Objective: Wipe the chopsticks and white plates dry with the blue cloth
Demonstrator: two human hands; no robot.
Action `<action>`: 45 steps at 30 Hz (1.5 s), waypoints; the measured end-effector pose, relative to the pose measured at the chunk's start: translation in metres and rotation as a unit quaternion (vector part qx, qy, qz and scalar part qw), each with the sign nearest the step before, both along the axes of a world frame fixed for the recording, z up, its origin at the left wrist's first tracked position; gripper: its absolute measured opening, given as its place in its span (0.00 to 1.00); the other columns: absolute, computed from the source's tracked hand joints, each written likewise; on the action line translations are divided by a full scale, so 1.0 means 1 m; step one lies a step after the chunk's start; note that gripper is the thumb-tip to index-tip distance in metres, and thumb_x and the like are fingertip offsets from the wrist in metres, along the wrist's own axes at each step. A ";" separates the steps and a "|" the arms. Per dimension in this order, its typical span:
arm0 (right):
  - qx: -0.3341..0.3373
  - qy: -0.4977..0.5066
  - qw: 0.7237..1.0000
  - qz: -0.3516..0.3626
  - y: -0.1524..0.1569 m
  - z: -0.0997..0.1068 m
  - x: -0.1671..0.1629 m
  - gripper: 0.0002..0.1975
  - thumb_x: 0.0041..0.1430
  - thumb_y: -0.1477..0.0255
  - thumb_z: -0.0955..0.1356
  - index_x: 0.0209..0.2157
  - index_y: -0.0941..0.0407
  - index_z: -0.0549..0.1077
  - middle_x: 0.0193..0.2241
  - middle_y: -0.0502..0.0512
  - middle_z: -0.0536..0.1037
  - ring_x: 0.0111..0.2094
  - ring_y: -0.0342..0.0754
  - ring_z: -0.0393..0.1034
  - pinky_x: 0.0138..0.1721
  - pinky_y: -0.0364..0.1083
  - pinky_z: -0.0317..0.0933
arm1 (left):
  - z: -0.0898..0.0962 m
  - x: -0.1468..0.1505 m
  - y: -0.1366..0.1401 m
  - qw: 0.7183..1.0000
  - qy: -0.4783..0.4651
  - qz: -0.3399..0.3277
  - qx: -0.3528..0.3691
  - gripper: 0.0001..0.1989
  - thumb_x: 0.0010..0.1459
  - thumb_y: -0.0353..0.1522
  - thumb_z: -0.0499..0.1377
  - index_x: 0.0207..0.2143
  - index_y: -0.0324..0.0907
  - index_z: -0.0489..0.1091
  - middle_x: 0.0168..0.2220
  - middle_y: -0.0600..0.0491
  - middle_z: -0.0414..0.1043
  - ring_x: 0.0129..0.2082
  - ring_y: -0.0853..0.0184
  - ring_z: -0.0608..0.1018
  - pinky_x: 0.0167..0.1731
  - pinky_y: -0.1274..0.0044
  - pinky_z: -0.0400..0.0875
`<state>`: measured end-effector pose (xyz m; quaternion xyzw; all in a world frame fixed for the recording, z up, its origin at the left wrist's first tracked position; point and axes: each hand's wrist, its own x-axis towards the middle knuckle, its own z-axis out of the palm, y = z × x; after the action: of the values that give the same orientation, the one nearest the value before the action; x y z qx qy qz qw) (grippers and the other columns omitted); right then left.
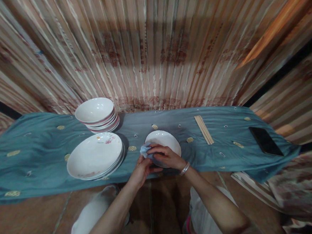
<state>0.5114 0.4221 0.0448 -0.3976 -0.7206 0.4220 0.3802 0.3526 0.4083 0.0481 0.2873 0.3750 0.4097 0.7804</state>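
A small white bowl [164, 137] with a thin dark rim stands on the cloth-covered table in front of me. My left hand [143, 172] grips its near left edge, the fingers reaching under the near side. Over the bowl, my right hand [167, 157] is closed on a crumpled light blue cloth [145, 151], pressing it at the left rim close to my left thumb. Part of the cloth and much of the bowl's near side are hidden by my hands. A bracelet circles my right wrist.
To the left is a stack of large white plates [94, 155], with a stack of white bowls [95, 110] behind it. Wooden chopsticks [204, 129] and a black phone [265, 141] lie on the right. The teal tablecloth [43, 150] is wrinkled; a curtain [146, 53] hangs behind.
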 end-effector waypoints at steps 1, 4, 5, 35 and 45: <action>-0.010 0.007 1.000 0.013 -0.003 0.001 0.003 0.12 0.60 0.73 0.64 0.43 0.53 0.76 0.52 0.55 0.72 0.55 0.47 0.65 0.58 0.49 0.55 | 0.001 0.000 0.000 1.000 0.001 0.001 -0.002 0.42 0.46 0.25 0.61 0.62 0.52 0.51 0.37 0.55 0.70 0.29 0.71 0.72 0.32 0.70 0.77; -0.037 0.011 0.999 0.038 -0.011 0.001 0.013 0.10 0.58 0.75 0.65 0.39 0.55 0.77 0.48 0.55 0.75 0.50 0.47 0.70 0.54 0.49 0.59 | 0.002 -0.001 0.001 1.000 -0.005 -0.015 -0.002 0.46 0.45 0.24 0.59 0.64 0.55 0.45 0.46 0.51 0.70 0.30 0.70 0.74 0.31 0.70 0.77; -0.043 0.005 0.998 0.041 -0.014 0.001 0.016 0.10 0.57 0.76 0.65 0.37 0.55 0.78 0.46 0.55 0.76 0.48 0.47 0.71 0.53 0.48 0.61 | 0.003 -0.001 0.002 1.000 -0.008 -0.022 -0.002 0.47 0.45 0.24 0.59 0.65 0.56 0.43 0.47 0.51 0.70 0.30 0.70 0.74 0.31 0.70 0.77; 0.132 -0.284 0.923 -0.222 0.011 -0.018 0.029 0.23 0.58 0.77 0.59 0.56 0.60 0.65 0.57 0.63 0.64 0.57 0.56 0.57 0.60 0.57 0.52 | 0.003 0.000 -0.001 1.000 0.004 -0.023 0.017 0.49 0.47 0.26 0.62 0.66 0.57 0.41 0.39 0.54 0.72 0.34 0.65 0.75 0.34 0.67 0.77; 0.127 -0.202 0.960 -0.147 0.016 -0.019 0.004 0.23 0.61 0.73 0.60 0.58 0.58 0.64 0.62 0.61 0.59 0.62 0.55 0.50 0.63 0.59 0.47 | 0.004 0.001 -0.002 1.000 -0.006 -0.021 0.020 0.47 0.48 0.26 0.61 0.66 0.56 0.42 0.37 0.55 0.72 0.32 0.68 0.75 0.34 0.66 0.78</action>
<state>0.5149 0.4377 0.0254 -0.5246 -0.7636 0.1769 0.3323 0.3534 0.4058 0.0524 0.3080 0.3562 0.4025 0.7850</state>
